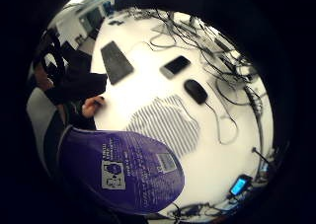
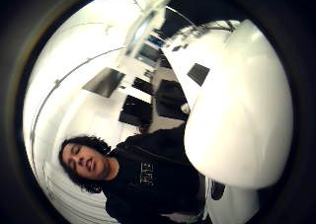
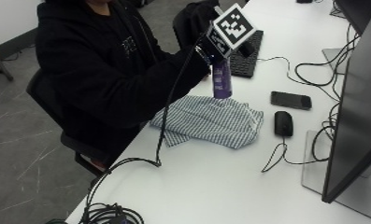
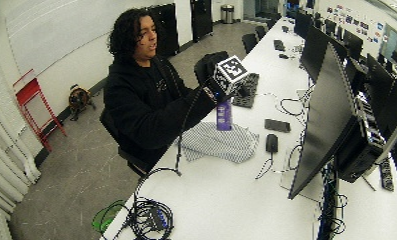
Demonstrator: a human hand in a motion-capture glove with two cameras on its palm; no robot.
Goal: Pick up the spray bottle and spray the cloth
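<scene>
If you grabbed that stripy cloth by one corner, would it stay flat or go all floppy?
Probably floppy: the striped cloth lies rumpled in soft folds on the white table, so it would likely droop and unfold. It looks thin, so it is probably light. Pushed, it would more likely bunch up than slide in one piece.

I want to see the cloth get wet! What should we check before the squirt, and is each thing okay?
1. Spray bottle off the table, held up by the right hand: ok.
2. Striped cloth lying under the bottle: ok.
3. Nozzle aimed at the cloth: cannot tell, the hand hides it.
4. Finger on the trigger: cannot tell.
5. Phone and mouse lie close beside the cloth, might catch spray: not ok.
</scene>
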